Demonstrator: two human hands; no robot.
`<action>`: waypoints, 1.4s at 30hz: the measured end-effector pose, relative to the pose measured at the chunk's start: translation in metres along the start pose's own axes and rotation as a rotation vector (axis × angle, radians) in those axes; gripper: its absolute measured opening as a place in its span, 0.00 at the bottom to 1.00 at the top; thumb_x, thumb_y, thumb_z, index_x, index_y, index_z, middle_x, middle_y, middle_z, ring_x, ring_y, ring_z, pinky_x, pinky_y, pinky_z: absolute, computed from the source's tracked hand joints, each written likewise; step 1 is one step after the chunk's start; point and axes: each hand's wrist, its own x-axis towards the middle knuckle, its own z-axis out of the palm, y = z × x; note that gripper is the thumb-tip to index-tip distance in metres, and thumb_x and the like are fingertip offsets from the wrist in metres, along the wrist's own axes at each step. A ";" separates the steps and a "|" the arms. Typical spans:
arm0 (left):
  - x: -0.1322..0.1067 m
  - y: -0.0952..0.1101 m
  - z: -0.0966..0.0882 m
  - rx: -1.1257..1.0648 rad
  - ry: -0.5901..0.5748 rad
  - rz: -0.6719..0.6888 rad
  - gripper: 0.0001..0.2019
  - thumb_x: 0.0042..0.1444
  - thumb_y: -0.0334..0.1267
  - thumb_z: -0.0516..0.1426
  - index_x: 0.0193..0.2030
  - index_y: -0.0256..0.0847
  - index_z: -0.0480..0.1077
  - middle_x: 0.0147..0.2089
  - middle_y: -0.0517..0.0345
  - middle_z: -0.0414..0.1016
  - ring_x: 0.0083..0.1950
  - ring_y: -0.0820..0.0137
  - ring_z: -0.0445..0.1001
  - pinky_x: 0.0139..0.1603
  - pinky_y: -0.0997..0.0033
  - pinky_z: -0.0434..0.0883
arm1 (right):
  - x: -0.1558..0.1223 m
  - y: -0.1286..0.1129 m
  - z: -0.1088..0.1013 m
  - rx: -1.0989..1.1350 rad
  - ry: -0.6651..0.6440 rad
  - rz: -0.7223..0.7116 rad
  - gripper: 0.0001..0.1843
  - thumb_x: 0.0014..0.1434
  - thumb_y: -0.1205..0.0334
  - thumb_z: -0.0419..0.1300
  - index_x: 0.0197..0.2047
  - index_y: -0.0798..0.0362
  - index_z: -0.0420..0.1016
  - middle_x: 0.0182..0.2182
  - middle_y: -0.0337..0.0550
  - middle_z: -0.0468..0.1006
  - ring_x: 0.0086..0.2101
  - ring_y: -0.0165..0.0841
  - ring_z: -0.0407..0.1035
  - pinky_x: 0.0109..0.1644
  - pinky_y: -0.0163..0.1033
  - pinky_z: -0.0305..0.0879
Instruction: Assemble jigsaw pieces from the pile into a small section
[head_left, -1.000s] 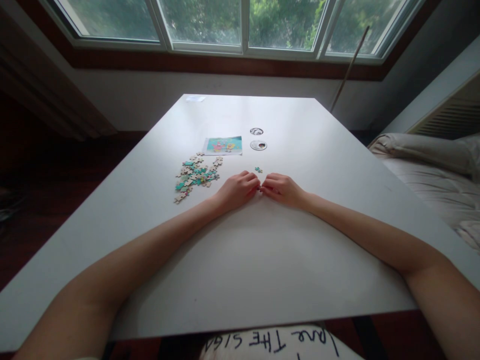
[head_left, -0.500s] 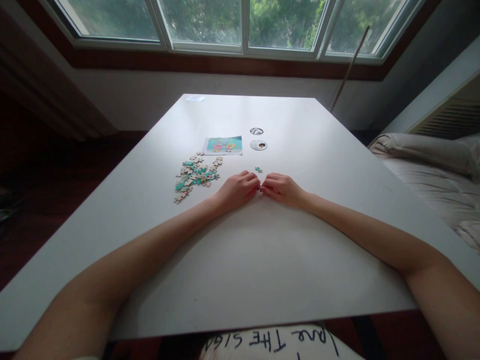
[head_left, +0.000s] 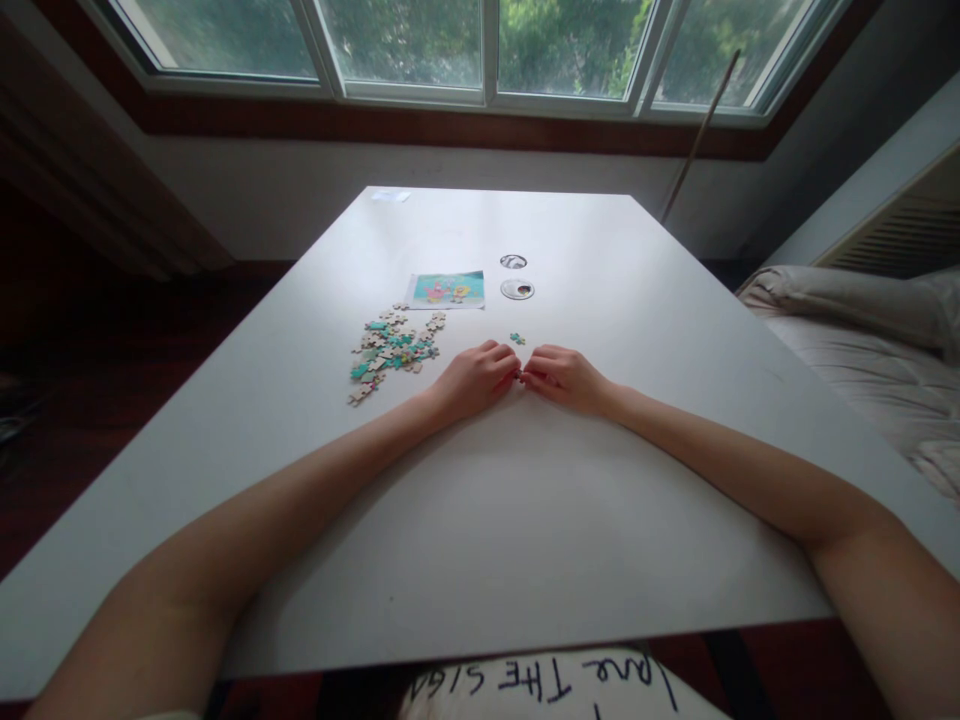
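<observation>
My left hand [head_left: 476, 380] and my right hand [head_left: 566, 378] rest on the white table [head_left: 525, 500] with fingers curled, their fingertips meeting around a small puzzle piece [head_left: 518, 376] pinched between them. A single teal puzzle piece [head_left: 517, 339] lies just beyond the hands. To the left is a loose heap of puzzle pieces [head_left: 391, 349], teal and tan. Behind the heap lies the picture card [head_left: 447, 289] showing the finished puzzle.
Two small round lids or tins [head_left: 517, 289] sit beyond the card. A scrap of paper [head_left: 391, 196] lies at the table's far edge. A bed with a grey pillow [head_left: 855, 310] stands to the right, and a thin rod [head_left: 697, 135] leans by the window.
</observation>
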 end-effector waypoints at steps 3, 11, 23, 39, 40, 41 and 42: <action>0.000 0.000 0.000 -0.001 0.002 0.001 0.08 0.66 0.32 0.50 0.40 0.38 0.71 0.42 0.53 0.75 0.45 0.67 0.72 0.44 0.71 0.71 | 0.000 0.000 0.000 -0.007 -0.007 0.006 0.16 0.67 0.58 0.51 0.27 0.51 0.63 0.24 0.38 0.66 0.28 0.29 0.59 0.33 0.34 0.57; 0.001 0.002 -0.003 -0.007 -0.031 -0.012 0.09 0.66 0.32 0.50 0.41 0.37 0.71 0.43 0.52 0.75 0.46 0.66 0.72 0.44 0.70 0.70 | 0.000 0.000 -0.001 -0.015 -0.009 -0.009 0.16 0.67 0.58 0.51 0.27 0.51 0.63 0.24 0.38 0.66 0.28 0.28 0.59 0.33 0.34 0.57; 0.001 0.002 -0.003 0.002 -0.022 -0.011 0.08 0.66 0.32 0.50 0.40 0.37 0.71 0.42 0.52 0.76 0.46 0.66 0.72 0.44 0.69 0.72 | -0.001 0.000 0.000 0.000 0.011 -0.008 0.17 0.67 0.58 0.51 0.26 0.51 0.62 0.24 0.38 0.65 0.27 0.28 0.59 0.32 0.34 0.56; 0.001 0.002 -0.003 0.006 -0.013 0.001 0.09 0.66 0.31 0.50 0.40 0.37 0.71 0.42 0.52 0.76 0.45 0.66 0.72 0.44 0.69 0.72 | 0.000 0.000 0.000 -0.006 0.002 -0.010 0.17 0.68 0.57 0.51 0.27 0.52 0.64 0.25 0.38 0.66 0.28 0.28 0.59 0.32 0.34 0.56; 0.001 0.002 -0.003 0.006 -0.010 0.003 0.09 0.66 0.31 0.50 0.40 0.37 0.71 0.42 0.52 0.76 0.45 0.66 0.72 0.44 0.69 0.72 | 0.000 0.000 0.000 -0.007 -0.002 -0.005 0.17 0.68 0.57 0.50 0.27 0.52 0.64 0.25 0.38 0.66 0.28 0.28 0.59 0.32 0.34 0.56; 0.001 0.002 -0.003 0.006 -0.008 0.005 0.09 0.65 0.31 0.50 0.40 0.37 0.71 0.42 0.52 0.76 0.45 0.66 0.72 0.44 0.69 0.72 | 0.000 0.000 0.000 -0.008 -0.003 -0.002 0.17 0.68 0.57 0.50 0.27 0.52 0.64 0.25 0.38 0.66 0.28 0.28 0.59 0.32 0.34 0.56; 0.001 0.002 -0.003 0.006 -0.007 0.006 0.09 0.65 0.32 0.50 0.40 0.37 0.71 0.42 0.52 0.76 0.45 0.67 0.72 0.44 0.69 0.73 | 0.000 0.000 0.000 -0.006 -0.004 0.000 0.17 0.68 0.57 0.50 0.27 0.52 0.64 0.25 0.38 0.66 0.28 0.28 0.59 0.32 0.34 0.56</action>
